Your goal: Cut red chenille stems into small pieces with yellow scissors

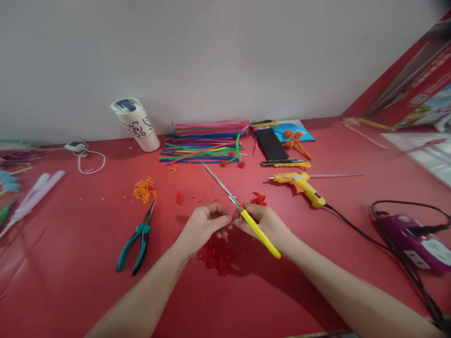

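My right hand (274, 227) holds scissors (259, 231) with yellow handles, their closed-looking blades pointing up and left. Close beside it, my left hand (200, 227) has thumb and fingers pinched together. Between the fingertips of both hands shows a tiny red bit, too small to name. Beneath my left hand lies a pile of red snippets (216, 258), partly covered by it. A smaller heap of red pieces (259, 199) sits just beyond my right hand. Orange snippets (143, 190) and a small red clump (179, 198) lie farther left.
Teal-handled pliers (143, 234) lie at left. Pipe cleaners (204, 145), a white tumbler (137, 124) and a phone (271, 144) are along the wall. To the right are a yellow glue gun (303, 184), its black cord and a purple power strip (410, 239).
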Tool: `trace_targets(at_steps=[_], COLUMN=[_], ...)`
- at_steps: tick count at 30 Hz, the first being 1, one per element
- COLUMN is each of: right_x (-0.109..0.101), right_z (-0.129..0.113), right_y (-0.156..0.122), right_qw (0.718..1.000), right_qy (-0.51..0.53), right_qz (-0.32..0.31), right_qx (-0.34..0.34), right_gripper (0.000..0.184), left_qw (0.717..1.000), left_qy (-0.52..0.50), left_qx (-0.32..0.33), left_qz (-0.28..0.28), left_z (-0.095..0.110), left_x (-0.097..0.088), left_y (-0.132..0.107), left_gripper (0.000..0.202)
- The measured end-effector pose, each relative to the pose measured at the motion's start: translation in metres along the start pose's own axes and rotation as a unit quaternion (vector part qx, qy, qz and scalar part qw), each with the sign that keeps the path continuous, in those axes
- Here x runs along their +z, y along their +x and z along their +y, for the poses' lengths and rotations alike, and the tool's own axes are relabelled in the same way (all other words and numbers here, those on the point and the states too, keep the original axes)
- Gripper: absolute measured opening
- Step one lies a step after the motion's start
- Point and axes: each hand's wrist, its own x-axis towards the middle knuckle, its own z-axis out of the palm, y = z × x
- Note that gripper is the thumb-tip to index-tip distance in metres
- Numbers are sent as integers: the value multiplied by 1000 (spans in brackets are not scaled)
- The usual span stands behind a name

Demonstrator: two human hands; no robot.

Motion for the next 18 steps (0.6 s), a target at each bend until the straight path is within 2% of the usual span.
trace_targets(at_steps=[7,15,18], right_x=[0,3,-1], right_z=[-1,5,5], right_y=[-3,-2,-2], right_qw=[998,998,993], right_qy=[52,-31,-94], right_qz=[10,43,60], right_qx=[39,-16,-32], right_gripper=[12,14,19], left_qw=[998,1000,999], left_qy=[-70,-14,-29], left_qx=[1,7,5], left_qz=[1,21,35], left_z=[0,-5,-5], left_x=[4,9,7], left_y=[-2,-2,-1], left_gripper=[13,11,10])
